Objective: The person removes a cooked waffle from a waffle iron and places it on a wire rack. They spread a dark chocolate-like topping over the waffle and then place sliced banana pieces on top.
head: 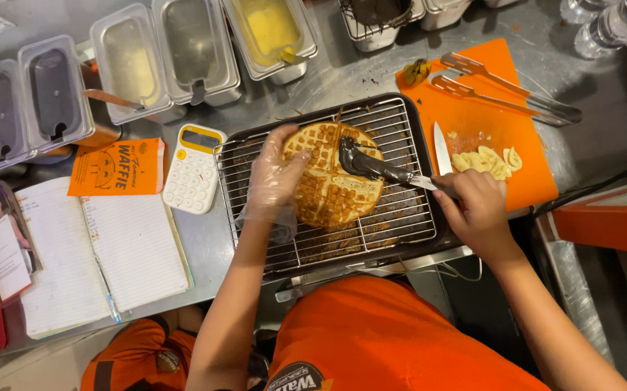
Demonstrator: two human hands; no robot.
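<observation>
Left hand (274, 177) gloved, fingers spread flat on waffle (331, 181) | right hand (476, 206) clenched round knife (382, 170)

Calculator (193, 169), open notebook (103, 257), tongs (505, 90), perhaps banana slices (487, 161).

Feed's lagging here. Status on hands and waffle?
Left hand, gloved, steadies waffle on wire rack. Right hand holds knife, spreading dark sauce. Nothing blocking.

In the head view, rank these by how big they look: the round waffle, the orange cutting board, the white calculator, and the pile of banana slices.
Largest to smallest, as they look in the head view:
1. orange cutting board
2. round waffle
3. white calculator
4. banana slices
All lie on one counter at similar distance, so the order looks dependable.
</observation>
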